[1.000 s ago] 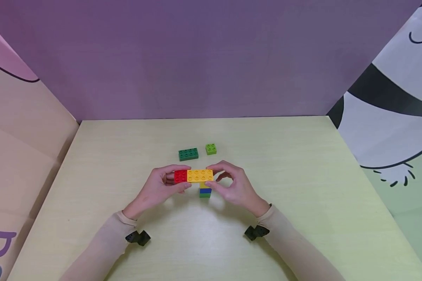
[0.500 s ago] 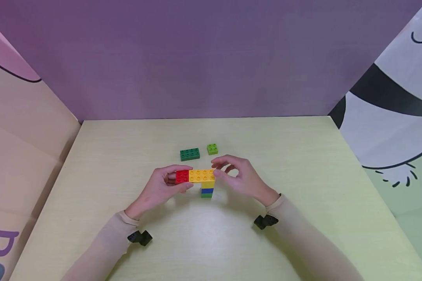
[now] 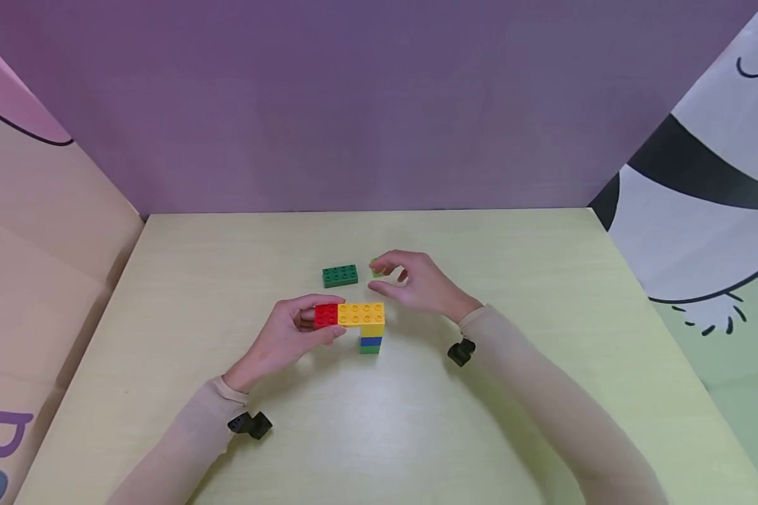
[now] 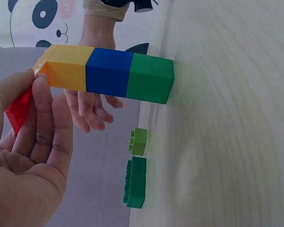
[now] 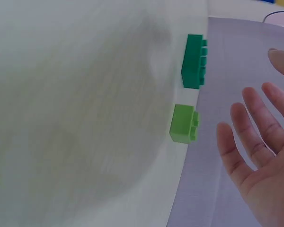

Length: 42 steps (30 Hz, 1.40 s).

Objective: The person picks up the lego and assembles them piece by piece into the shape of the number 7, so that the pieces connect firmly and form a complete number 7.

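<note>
My left hand (image 3: 287, 337) pinches the red brick (image 3: 326, 315) and the near end of the long yellow brick (image 3: 361, 314) between thumb and fingers. Under the yellow brick's right end stands a column: a yellow brick (image 4: 68, 68), a blue brick (image 4: 109, 71) and a green brick (image 4: 150, 78) at the bottom. My right hand (image 3: 417, 280) reaches over the small lime-green brick (image 3: 376, 273), thumb and fingers apart with nothing between them. In the right wrist view a gap shows between those fingers and the lime-green brick (image 5: 182, 124).
To the left of the lime-green brick lies a longer dark green brick (image 3: 340, 275), studs up, on the pale wooden table (image 3: 227, 252). A purple panel (image 3: 366, 105) rises along the table's back edge. Printed side panels flank both sides.
My right hand has let go of the long yellow brick and moved away, back over the lime-green brick. The left hand keeps its grip in the same place.
</note>
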{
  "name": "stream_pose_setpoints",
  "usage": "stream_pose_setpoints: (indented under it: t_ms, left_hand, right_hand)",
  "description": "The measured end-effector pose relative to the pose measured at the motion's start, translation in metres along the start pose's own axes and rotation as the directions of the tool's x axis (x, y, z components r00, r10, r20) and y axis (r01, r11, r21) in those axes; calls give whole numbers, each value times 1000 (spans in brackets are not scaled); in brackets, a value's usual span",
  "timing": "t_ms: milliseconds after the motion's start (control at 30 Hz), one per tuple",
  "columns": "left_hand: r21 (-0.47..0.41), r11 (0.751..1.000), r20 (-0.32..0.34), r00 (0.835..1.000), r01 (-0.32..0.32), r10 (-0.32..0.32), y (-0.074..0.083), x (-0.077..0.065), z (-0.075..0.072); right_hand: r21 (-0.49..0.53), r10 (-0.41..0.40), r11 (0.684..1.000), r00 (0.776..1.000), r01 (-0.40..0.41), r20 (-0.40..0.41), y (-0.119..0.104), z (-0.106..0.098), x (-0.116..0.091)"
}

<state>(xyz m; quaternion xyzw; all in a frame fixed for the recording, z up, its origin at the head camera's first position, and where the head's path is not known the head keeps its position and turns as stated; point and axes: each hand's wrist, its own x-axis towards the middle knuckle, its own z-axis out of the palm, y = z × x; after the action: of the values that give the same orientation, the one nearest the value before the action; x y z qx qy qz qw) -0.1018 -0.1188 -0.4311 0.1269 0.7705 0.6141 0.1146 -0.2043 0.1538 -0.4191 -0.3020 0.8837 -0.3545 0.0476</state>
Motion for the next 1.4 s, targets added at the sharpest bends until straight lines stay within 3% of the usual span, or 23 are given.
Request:
stream_pose_setpoints:
  t_ms: [333,833,1400]
  left_hand:
    - [11,1000,0,1000,3,-3,-2,1,-1]
    - [-7,1000,-3,1000,8,-8,-2,1,1]
    - [-15,1000,-7,1000,-5,5,-2,1,1]
  right_hand:
    - [-164,47,986,997,-36,62,6,3,34]
    - [-108,158,984,977,-143,146,25,33,58]
    - [-114,149,985,977,-132,154,28,41,61]
